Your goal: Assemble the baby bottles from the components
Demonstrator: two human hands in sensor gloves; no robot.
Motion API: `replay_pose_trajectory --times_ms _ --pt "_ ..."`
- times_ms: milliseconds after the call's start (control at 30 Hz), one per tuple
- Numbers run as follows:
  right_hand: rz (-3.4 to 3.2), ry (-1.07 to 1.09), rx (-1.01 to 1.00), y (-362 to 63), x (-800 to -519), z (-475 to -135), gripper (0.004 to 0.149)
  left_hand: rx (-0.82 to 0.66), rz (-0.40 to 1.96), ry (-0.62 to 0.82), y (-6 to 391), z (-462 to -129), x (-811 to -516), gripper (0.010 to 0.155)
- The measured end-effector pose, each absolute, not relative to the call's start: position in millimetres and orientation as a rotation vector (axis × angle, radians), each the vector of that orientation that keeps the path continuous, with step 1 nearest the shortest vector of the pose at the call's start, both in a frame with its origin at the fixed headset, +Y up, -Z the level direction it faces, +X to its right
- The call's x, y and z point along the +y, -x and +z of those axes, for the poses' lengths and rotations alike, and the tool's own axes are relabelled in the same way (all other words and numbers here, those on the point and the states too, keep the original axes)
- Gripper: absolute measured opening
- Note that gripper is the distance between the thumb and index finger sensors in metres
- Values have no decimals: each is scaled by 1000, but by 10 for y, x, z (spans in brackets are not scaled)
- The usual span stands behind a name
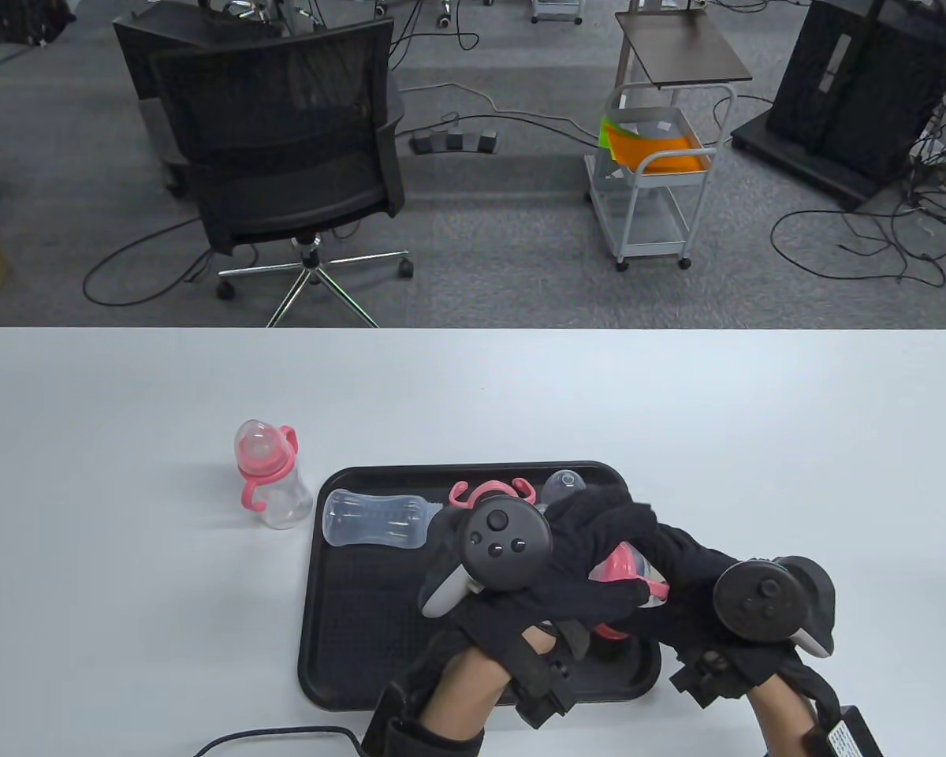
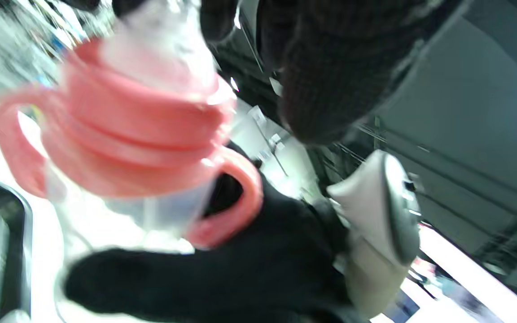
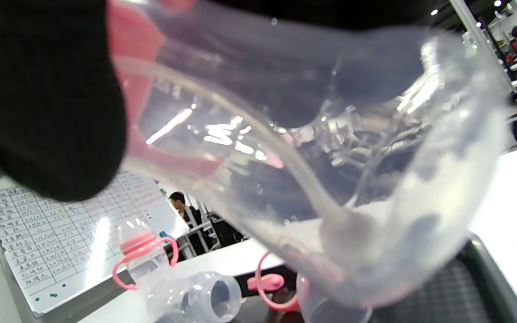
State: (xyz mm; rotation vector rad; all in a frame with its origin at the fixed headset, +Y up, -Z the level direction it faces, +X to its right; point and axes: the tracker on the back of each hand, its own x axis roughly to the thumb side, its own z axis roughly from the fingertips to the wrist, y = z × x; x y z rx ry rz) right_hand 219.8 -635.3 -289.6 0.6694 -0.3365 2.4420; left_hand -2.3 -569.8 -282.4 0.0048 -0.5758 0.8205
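My two hands meet over the black tray (image 1: 363, 631) and hold one baby bottle (image 1: 629, 579) between them, above the tray. It has a clear body and a pink collar with handles. My left hand (image 1: 587, 583) grips its top end; the left wrist view shows the pink collar (image 2: 137, 134) under my left fingers (image 2: 326, 76). My right hand (image 1: 656, 544) holds the clear body, which fills the right wrist view (image 3: 312, 157). A bare clear bottle body (image 1: 374, 519) lies in the tray. A pink handle ring (image 1: 490, 493) and a clear cap (image 1: 561, 485) lie at the tray's far edge.
An assembled bottle (image 1: 270, 482) with a pink collar stands on the white table (image 1: 126, 394) left of the tray; it also shows in the right wrist view (image 3: 144, 260). A black cable (image 1: 276, 735) runs along the near table edge. A chair and a cart stand beyond the table.
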Motion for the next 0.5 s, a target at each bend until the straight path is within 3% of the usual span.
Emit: replay_pose_trajectory --times_ms 67,167,333,433,500 --pt "2457 -665 -347 -2212 -6346 -2895 98 -459 652 -32 36 -2795 -5678 101" --pt "2435 -670 -343 -2205 -6342 -2896 99 -398 481 44 -14 -2811 -5702 95" --pt "2483 -669 -326 -2205 -6351 -2897 99 -581 548 121 -102 -2833 -5761 76" --pt "2478 -656 -339 -2224 -6343 -2901 99 -610 604 158 -67 -2858 -5756 71" --pt "2459 -656 -339 -2224 -6335 -2897 99 -547 707 141 -7 -2859 -5765 90"
